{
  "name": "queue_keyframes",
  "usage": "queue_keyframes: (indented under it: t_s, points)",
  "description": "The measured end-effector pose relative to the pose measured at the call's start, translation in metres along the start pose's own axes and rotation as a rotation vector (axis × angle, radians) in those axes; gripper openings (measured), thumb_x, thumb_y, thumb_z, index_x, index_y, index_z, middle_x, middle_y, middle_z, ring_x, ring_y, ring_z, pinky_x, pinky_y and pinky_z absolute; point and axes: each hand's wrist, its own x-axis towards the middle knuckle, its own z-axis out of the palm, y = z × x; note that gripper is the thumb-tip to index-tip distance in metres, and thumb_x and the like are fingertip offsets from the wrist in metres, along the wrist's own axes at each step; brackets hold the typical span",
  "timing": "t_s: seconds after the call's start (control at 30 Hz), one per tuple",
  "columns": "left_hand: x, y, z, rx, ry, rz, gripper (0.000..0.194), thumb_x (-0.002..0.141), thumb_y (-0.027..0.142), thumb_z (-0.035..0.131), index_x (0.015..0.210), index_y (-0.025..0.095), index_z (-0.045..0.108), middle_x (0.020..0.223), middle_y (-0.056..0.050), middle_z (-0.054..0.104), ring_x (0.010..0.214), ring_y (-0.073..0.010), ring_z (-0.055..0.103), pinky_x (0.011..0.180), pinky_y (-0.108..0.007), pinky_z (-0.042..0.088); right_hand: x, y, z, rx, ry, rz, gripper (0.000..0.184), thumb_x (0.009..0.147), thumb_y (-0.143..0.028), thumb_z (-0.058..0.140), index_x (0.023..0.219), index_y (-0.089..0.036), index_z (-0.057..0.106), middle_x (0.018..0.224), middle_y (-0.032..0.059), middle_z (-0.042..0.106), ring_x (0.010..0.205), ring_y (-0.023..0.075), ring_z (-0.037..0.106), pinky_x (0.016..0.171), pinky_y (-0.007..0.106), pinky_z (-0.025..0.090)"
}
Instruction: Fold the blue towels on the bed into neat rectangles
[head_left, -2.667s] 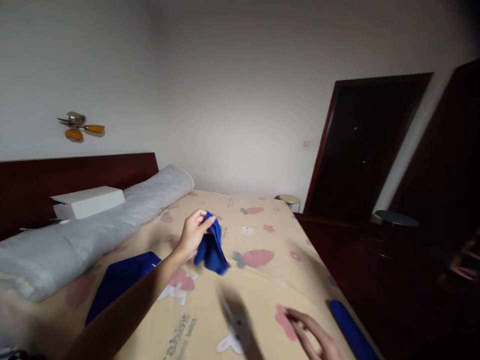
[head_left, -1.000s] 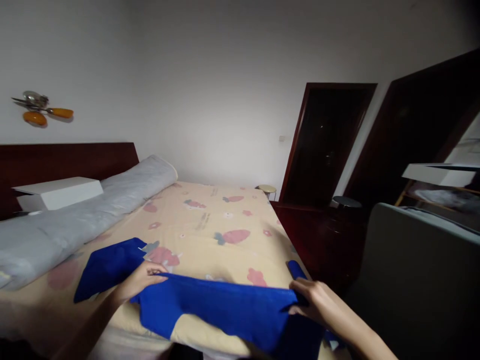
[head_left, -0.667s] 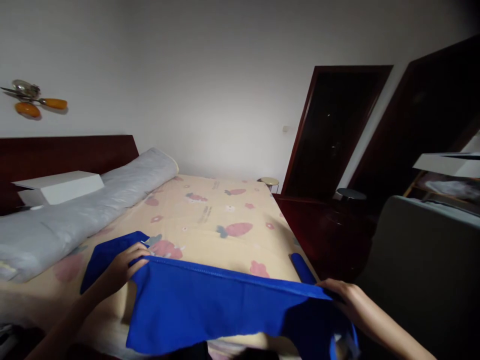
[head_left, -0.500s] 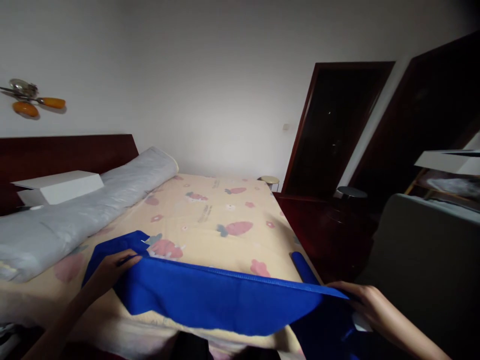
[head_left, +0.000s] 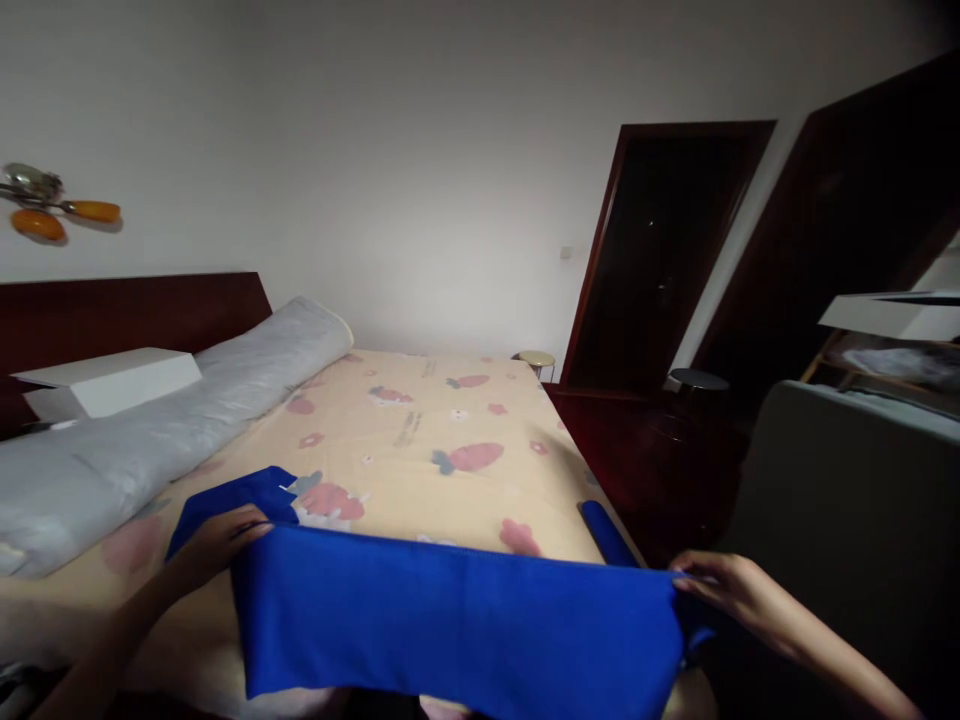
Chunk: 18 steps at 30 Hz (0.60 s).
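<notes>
A wide piece of blue fabric hangs stretched between my two hands over the near edge of the bed. My left hand pinches its upper left corner, and my right hand grips the upper right corner. The top edge runs almost straight between them, and the lower part drops toward my lap, partly out of frame. Beyond my left hand, another blue piece lies on the bed; whether it joins the held fabric I cannot tell. A blue roll rests on the bed's right edge, behind the fabric.
The bed carries a cream sheet with a strawberry and carrot-like print. A rolled grey bundle lies along the headboard, beside a white box. Stools stand past the bed, and a dark grey panel is at right.
The blue fabric has been pulled tauter and opened out, its face now hanging flatter and lower. My left hand has shifted slightly left and down; the view has turned a little.
</notes>
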Motion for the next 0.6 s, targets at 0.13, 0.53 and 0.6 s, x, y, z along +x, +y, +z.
queue_keyframes:
  t_s: [0.13, 0.53, 0.6]
  points:
    - [0.038, -0.006, 0.041, 0.061, 0.151, -0.017, 0.038, 0.078, 0.058, 0.050, 0.075, 0.027, 0.071, 0.081, -0.003, 0.075, 0.082, -0.0237, 0.069, 0.081, -0.033, 0.054, 0.045, 0.000, 0.028, -0.034, -0.033, -0.028, 0.046, 0.070, -0.066, 0.057, 0.071, -0.022, 0.070, 0.068, 0.0034, 0.072, 0.068, 0.0218, 0.065, 0.061, 0.026, 0.048]
    - [0.112, -0.006, 0.027, 0.055, 0.555, 0.029, 0.041, 0.093, 0.050, 0.033, 0.099, 0.022, 0.063, 0.104, -0.009, 0.067, 0.103, -0.0230, 0.061, 0.099, -0.036, 0.047, 0.111, -0.007, 0.013, 0.024, 0.368, -0.174, 0.060, 0.076, -0.075, 0.048, 0.089, -0.023, 0.075, 0.095, 0.0108, 0.076, 0.086, 0.0283, 0.069, 0.078, 0.037, 0.054]
    - [0.099, -0.014, 0.034, 0.040, 0.547, 0.028, 0.043, 0.092, 0.052, 0.035, 0.099, 0.020, 0.064, 0.104, -0.009, 0.067, 0.103, -0.0229, 0.062, 0.099, -0.035, 0.048, 0.106, -0.001, 0.023, 0.042, 0.341, -0.184, 0.063, 0.075, -0.077, 0.048, 0.087, -0.022, 0.076, 0.093, 0.0112, 0.075, 0.087, 0.0281, 0.068, 0.080, 0.038, 0.054]
